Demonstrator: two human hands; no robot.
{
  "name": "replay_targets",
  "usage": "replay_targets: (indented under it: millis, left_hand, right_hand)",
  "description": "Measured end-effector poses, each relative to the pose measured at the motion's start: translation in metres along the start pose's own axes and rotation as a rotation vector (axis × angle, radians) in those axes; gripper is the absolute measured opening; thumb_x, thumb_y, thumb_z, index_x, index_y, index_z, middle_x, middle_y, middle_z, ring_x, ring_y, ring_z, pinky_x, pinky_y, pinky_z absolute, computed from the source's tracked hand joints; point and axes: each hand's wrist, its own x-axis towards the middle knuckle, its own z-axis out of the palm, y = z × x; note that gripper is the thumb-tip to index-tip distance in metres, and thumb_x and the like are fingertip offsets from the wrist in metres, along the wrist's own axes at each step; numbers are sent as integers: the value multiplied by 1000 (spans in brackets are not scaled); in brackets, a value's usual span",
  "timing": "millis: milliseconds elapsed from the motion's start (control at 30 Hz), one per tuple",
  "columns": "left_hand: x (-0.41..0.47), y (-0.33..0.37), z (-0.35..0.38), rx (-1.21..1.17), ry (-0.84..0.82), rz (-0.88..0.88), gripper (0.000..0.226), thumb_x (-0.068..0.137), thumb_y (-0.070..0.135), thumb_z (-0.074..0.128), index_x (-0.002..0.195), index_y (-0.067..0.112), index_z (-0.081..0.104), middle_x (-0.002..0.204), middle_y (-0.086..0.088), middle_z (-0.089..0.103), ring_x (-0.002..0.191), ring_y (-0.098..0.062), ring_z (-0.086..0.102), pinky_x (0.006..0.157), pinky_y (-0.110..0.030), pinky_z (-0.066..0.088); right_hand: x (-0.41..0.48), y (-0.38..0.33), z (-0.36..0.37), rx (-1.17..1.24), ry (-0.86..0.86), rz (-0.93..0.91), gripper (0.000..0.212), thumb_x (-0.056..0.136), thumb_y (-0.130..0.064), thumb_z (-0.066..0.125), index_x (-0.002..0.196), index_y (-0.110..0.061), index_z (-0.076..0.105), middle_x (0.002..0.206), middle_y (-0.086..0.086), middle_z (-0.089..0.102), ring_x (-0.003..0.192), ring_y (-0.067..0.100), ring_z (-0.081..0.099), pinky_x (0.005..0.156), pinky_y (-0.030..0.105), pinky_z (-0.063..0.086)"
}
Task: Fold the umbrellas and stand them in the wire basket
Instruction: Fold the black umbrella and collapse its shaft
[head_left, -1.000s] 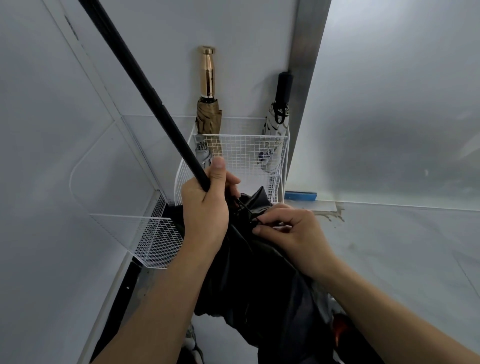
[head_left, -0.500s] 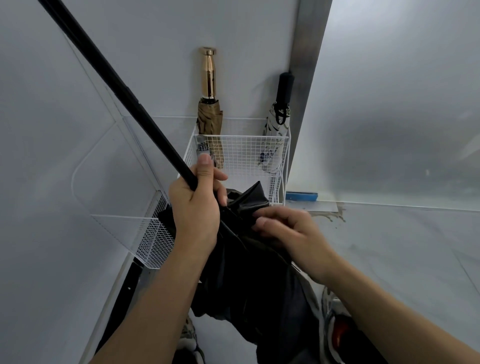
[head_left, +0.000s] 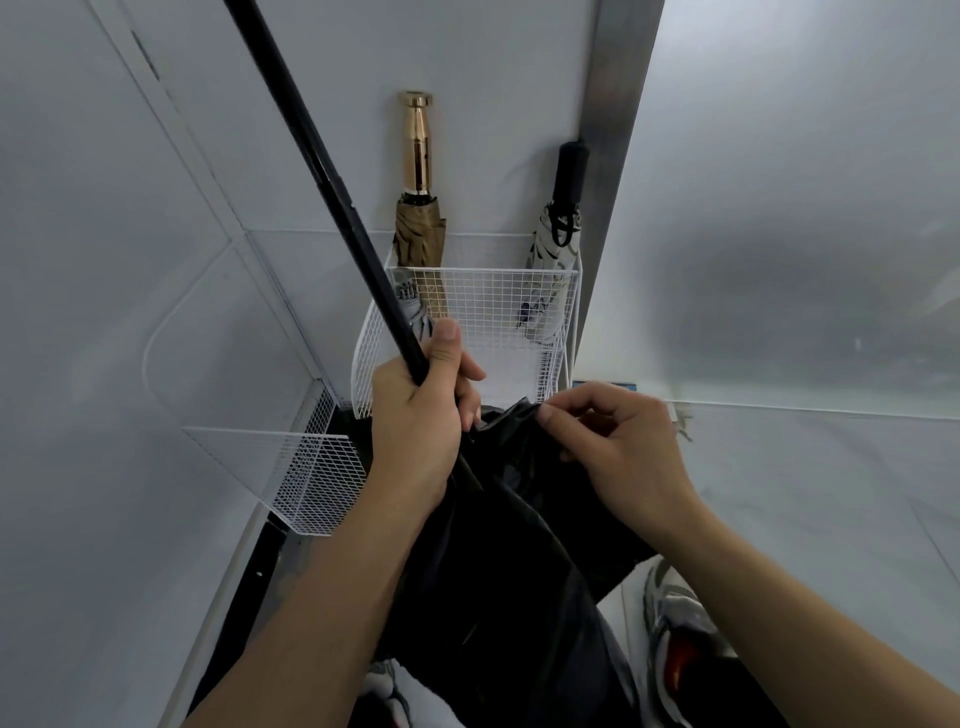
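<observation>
The fingers (head_left: 563, 413) of the right hand (head_left: 618, 447) are curled in tight, and between thumb and forefinger they pinch a fold at the top edge of the black umbrella's canopy (head_left: 519, 545). The left hand (head_left: 415, 421) is wrapped round the black shaft (head_left: 322, 171), thumb laid up along it, a firm full grip.

The black umbrella is not in the wire basket (head_left: 483, 268) yet. It hangs on the near side of the basket, the cloth loose and baggy below the basket's near rim, the shaft slanting up across the basket's left corner and out of sight. Inside the basket, against its far wall, stand a gold-handled umbrella (head_left: 418, 218) and a patterned one with a black handle (head_left: 556, 249), with a grey one (head_left: 415, 317) just in front of the gold.

From where I stand, the job in hand looks like gathering the cloth round the shaft. I would say it goes best if the left hand holds the shaft steady as a pivot while the right draws each panel out flat, lays it over the last in one direction, and only then wraps it. Grabbing a bunch at once would likely leave it fat and slack, and it has to fit into the basket beside three others.
</observation>
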Motion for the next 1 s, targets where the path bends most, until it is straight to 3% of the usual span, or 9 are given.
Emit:
replay_targets:
  millis: [167,233,333,467,633,733,800,900,1000]
  left_hand:
    - [5,-3,-3,50,130,21,50,97,44,47,62,9,53,39,4,41,37,-11,41,49,-31,42]
    - [7,-4,-5,77,178,46,51,100,43,46,64,8,53,39,5,43,38,-9,42,49,-28,42]
    - [7,-6,-4,118,219,84,52,99,45,45,66,6,54,40,5,45,39,-9,44,47,-21,41]
    - [8,-6,-5,143,219,105,51,100,44,45,65,7,54,41,3,46,39,-7,45,46,-17,40]
    - [11,-8,-5,148,222,89,51,100,44,44,65,9,53,40,4,46,39,-7,45,47,-22,42]
    - [12,-9,-6,139,281,82,51,102,42,43,64,8,53,42,5,46,38,-6,44,45,-18,41]
    - [15,-9,-10,139,342,88,51,102,40,44,62,11,53,45,1,46,39,-6,44,44,-19,40]
    - [24,-12,-19,166,412,96,50,102,42,45,60,16,52,48,1,48,42,-11,47,49,-26,40]
    - [29,-13,-26,185,441,110,49,102,43,45,60,18,52,48,3,49,43,-12,49,51,-28,40]
  right_hand:
    - [-4,-10,-4,55,11,-5,26,79,-44,76,68,-22,66,59,-7,62,56,12,59,54,20,45]
    - [-8,-14,-10,8,-217,57,42,75,-58,75,63,-18,66,54,-7,57,51,6,53,51,22,40]
    - [-14,-11,-6,-222,-547,141,20,77,-36,79,65,-24,69,56,-12,59,53,1,56,53,21,42]
    - [-12,-14,-8,21,-430,119,15,87,-8,70,76,-17,73,64,-11,64,61,2,61,60,16,44]
    - [-11,-13,-7,171,-435,173,19,91,-10,66,76,-19,73,70,-4,67,67,6,63,62,16,47]
    - [-3,-13,-9,304,-141,193,7,88,-14,68,86,-16,75,81,8,73,72,8,67,62,16,50]
    - [-1,-16,-17,288,3,54,13,82,-29,74,82,-16,74,81,11,71,71,13,65,61,18,48]
    - [-13,-21,-27,220,-61,-231,28,78,-41,72,69,-16,68,66,9,60,60,20,52,55,29,40]
    - [-29,-23,-27,-41,-292,-361,22,72,-36,79,90,-25,72,90,-6,66,72,14,58,61,18,42]
